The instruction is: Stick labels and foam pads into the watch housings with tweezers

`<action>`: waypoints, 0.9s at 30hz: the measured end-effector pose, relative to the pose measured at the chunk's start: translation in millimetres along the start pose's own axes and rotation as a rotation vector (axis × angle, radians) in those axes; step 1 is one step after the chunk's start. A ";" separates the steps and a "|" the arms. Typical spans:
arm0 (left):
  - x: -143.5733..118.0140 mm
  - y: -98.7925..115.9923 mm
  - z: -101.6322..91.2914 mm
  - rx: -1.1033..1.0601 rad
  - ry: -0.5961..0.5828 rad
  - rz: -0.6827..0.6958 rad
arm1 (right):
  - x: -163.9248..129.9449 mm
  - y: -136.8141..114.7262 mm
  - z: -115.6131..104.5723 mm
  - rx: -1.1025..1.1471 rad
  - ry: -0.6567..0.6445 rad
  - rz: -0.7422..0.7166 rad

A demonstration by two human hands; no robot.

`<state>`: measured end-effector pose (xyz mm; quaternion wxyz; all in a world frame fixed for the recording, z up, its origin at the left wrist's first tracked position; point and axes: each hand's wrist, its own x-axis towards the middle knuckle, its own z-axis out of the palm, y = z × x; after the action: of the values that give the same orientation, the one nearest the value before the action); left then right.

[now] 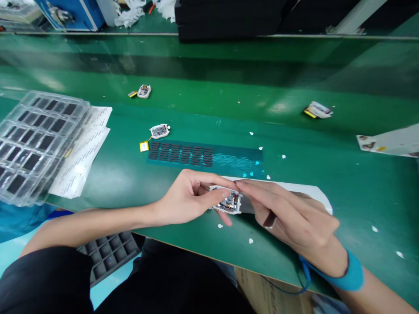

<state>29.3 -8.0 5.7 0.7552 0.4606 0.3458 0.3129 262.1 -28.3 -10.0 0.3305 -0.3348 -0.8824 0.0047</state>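
**A small white gadget is held in two hands**

A small white gadget (229, 202) with its insides showing is held just above the near edge of the green table (294, 144). It is pinched by the fingers of the left hand (188, 198), which are closed on its left end. Its top right side is touched by the fingertips of the right hand (288, 216), which lie close together. A blue band (353, 272) is worn on the right wrist. A dark sheet of small black pads (181, 153) lies just behind the hands. Clear trays (32, 139) are stacked far to the left.
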 end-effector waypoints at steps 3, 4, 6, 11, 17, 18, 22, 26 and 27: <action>-0.2 0.7 -2.1 0.029 -0.013 -0.007 | -1.8 3.5 -3.4 0.060 -0.015 -0.023; -0.3 0.5 -2.6 0.035 -0.014 -0.008 | -1.9 3.7 -4.4 0.054 -0.007 -0.019; -0.5 0.2 -3.2 0.041 -0.012 -0.015 | -1.8 2.7 -6.2 0.035 -0.025 -0.006; -0.1 1.1 -2.2 0.041 -0.028 -0.013 | 3.2 -2.2 -8.2 -0.030 -0.054 0.000; 0.7 4.7 -2.8 0.051 0.028 -0.010 | 14.4 -0.2 -4.7 -0.237 0.075 0.146; 0.5 5.1 -3.2 0.048 0.021 -0.008 | 13.4 0.8 -4.2 -0.222 0.054 0.114; 0.0 4.4 -3.8 0.043 -0.026 -0.013 | 2.2 2.7 -3.2 -0.108 -0.055 0.014; 0.8 0.3 -3.2 0.060 -0.019 0.008 | -4.3 0.7 -7.0 -0.045 -0.034 0.022; 0.9 -1.0 -2.9 0.072 -0.010 0.022 | -4.4 -0.3 -8.8 -0.038 -0.044 0.035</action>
<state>27.6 -6.4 3.6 0.7361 0.4930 0.3480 0.3064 269.5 -33.0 -5.6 0.3046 -0.3562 -0.8834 0.0011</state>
